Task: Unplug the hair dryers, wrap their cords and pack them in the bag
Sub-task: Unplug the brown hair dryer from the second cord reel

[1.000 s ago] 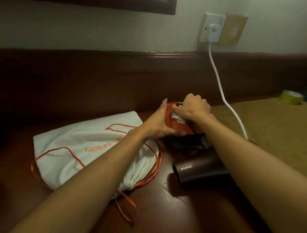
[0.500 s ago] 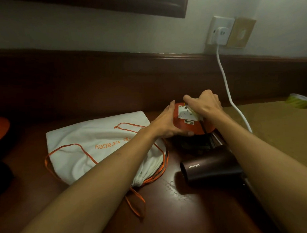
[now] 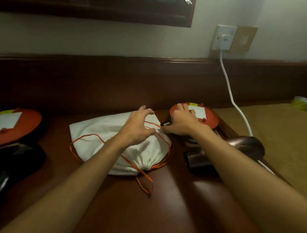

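Note:
A dark brown hair dryer [image 3: 196,160] lies on the wooden desk, partly hidden under my right forearm. My right hand [image 3: 183,125] pinches its small black plug [image 3: 165,123] just left of an orange extension reel [image 3: 210,118] with a white socket plate. My left hand [image 3: 139,128] hovers over the white drawstring bag [image 3: 99,134], fingers spread, holding nothing. The bag lies flat with its orange cord loose and its gathered mouth facing me. A second dark hair dryer [image 3: 16,161] sits at the far left below another orange reel [image 3: 29,119].
A white cable [image 3: 233,98] runs from the wall socket [image 3: 224,39] down to the reel area. A yellow-brown cloth [image 3: 280,139] covers the desk's right side, with a green tape roll [image 3: 303,104] at its far edge. A raised wooden back panel borders the desk.
My right hand has pulled the black plug off the orange reel toward the left. My left hand has let go of the reel and moved over the bag. The view has swung left.

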Demonstrator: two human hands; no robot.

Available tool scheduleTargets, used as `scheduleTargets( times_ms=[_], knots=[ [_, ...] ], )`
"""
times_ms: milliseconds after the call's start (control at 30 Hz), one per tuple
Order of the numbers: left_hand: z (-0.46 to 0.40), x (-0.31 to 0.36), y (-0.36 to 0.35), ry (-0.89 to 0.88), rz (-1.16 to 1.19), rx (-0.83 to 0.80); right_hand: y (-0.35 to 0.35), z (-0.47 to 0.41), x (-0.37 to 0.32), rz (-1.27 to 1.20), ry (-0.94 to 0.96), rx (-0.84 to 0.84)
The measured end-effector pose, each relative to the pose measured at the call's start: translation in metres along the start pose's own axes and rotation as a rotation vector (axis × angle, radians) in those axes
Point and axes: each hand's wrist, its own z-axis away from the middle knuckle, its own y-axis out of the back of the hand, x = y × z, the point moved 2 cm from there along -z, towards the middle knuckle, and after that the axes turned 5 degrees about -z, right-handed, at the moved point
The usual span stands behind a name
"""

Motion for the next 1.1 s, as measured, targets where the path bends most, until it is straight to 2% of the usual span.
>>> scheduleTargets(
  times_ms=[167,367,433,567,667,733,900,1000,1100],
  knots=[
    [0.045,0.031,-0.013,-0.087,0.114,0.05,0.0,0.02,0.001,-0.013,-0.02,0.015],
    [0.061,0.082,-0.042,-0.169,0.258,-0.062,0.031,0.077,0.029,-0.126,-0.014,0.148],
    [0.06,0.094,-0.053,-0.163,0.22,-0.091,0.037,0.102,0.043,-0.242,-0.016,0.245],
    [0.067,0.108,-0.082,-0.185,-0.001,-0.139,0.033,0.167,0.076,-0.401,-0.119,0.44],
    [0.077,0.107,-0.098,-0.234,-0.143,-0.035,0.01,0.204,0.097,-0.389,-0.277,0.377],
    [0.085,0.104,-0.097,-0.239,-0.158,0.009,-0.005,0.218,0.104,-0.392,-0.313,0.312],
    [0.115,0.096,-0.079,-0.219,-0.125,0.073,-0.015,0.234,0.094,-0.475,-0.305,0.209],
    [0.14,0.09,-0.066,-0.193,-0.112,0.117,-0.013,0.241,0.081,-0.447,-0.239,0.187],
    [0.163,0.082,-0.051,-0.137,-0.104,0.139,-0.007,0.248,0.066,-0.56,-0.167,0.166]
  ],
)
